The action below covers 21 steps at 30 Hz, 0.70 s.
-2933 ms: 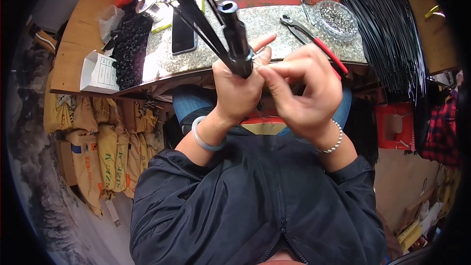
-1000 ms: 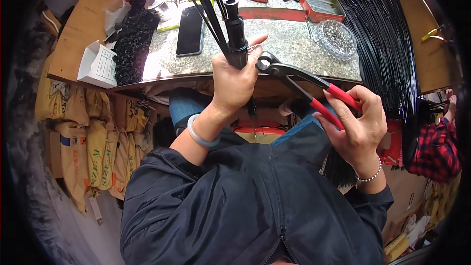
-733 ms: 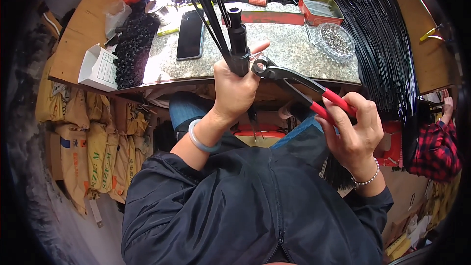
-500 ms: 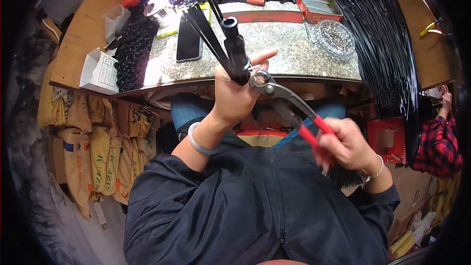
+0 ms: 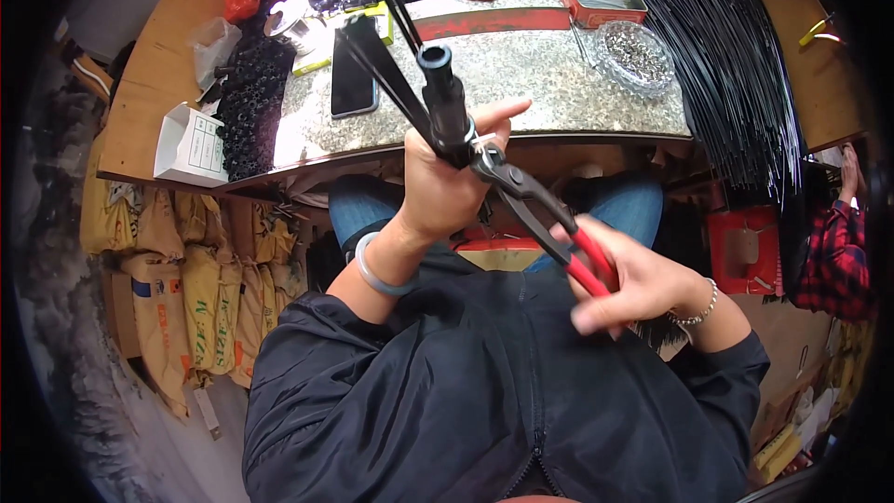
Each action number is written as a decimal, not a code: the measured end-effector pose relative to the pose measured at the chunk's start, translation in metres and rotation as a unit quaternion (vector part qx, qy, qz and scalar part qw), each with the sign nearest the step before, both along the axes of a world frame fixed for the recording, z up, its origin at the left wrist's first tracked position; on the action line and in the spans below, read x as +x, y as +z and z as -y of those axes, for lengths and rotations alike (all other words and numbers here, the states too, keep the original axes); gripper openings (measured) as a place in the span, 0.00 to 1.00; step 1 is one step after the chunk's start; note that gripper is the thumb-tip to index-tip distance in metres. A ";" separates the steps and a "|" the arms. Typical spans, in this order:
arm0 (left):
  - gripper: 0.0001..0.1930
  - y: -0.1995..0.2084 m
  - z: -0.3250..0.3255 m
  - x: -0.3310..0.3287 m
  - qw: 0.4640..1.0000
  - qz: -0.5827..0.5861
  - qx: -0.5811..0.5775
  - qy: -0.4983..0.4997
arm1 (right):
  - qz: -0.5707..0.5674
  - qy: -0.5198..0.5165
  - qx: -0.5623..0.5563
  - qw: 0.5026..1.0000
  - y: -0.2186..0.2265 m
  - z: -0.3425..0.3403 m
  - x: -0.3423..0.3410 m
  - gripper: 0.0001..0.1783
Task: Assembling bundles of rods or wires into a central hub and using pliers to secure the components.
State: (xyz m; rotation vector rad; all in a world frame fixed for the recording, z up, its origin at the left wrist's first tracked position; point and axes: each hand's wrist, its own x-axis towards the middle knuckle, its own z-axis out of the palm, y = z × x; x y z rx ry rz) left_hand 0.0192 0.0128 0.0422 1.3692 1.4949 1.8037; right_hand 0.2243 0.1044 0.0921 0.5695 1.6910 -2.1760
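My left hand (image 5: 445,191) is wrapped round what looks like a black umbrella frame, its index finger stretched to the right. The frame's hollow black tube (image 5: 445,98) points up and away, with thin dark ribs (image 5: 386,74) fanning out on its left. In my right hand (image 5: 643,279) are pincers (image 5: 526,184) with red handles, which stand apart. Their jaws meet the base of the tube beside my left fingers. A short bit of pale wire shows there; whether the jaws grip it I cannot tell.
On the stone-topped bench (image 5: 503,65) lie a phone (image 5: 355,84), a wire spool (image 5: 296,26), a red tin (image 5: 601,0) and a glass dish of small metal parts (image 5: 633,58). Long black rods (image 5: 726,65) cover the right side. Another person's checked sleeve (image 5: 833,261) is at far right.
My right hand has turned the pincers a little and come left, the handles swinging down toward my body. The left hand keeps its hold. The whole view has shifted slightly.
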 end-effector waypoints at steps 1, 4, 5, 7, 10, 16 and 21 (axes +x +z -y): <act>0.13 0.000 -0.003 -0.002 0.998 -0.056 0.025 0.011 | 0.002 0.001 0.000 1.000 -0.008 0.000 0.001 0.35; 0.14 -0.002 -0.004 -0.003 0.995 -0.088 0.049 0.008 | -0.300 -0.071 0.653 0.692 -0.027 -0.006 0.000 0.30; 0.14 -0.003 -0.003 -0.004 0.997 -0.064 0.050 -0.008 | -0.164 -0.038 0.364 0.916 -0.014 -0.008 0.003 0.29; 0.19 -0.003 -0.002 -0.001 0.999 -0.019 0.026 -0.018 | -0.026 0.043 -0.136 0.989 -0.019 -0.004 0.004 0.30; 0.17 -0.002 -0.001 -0.001 0.999 -0.034 0.042 -0.006 | -0.174 -0.003 0.254 0.951 -0.026 0.002 0.000 0.39; 0.15 -0.003 0.000 0.001 0.999 -0.051 0.011 0.009 | -0.012 0.033 0.012 0.999 -0.011 -0.008 0.007 0.23; 0.14 -0.006 -0.003 0.001 0.999 -0.049 0.016 0.008 | -0.193 -0.015 0.528 0.827 -0.027 -0.005 0.002 0.38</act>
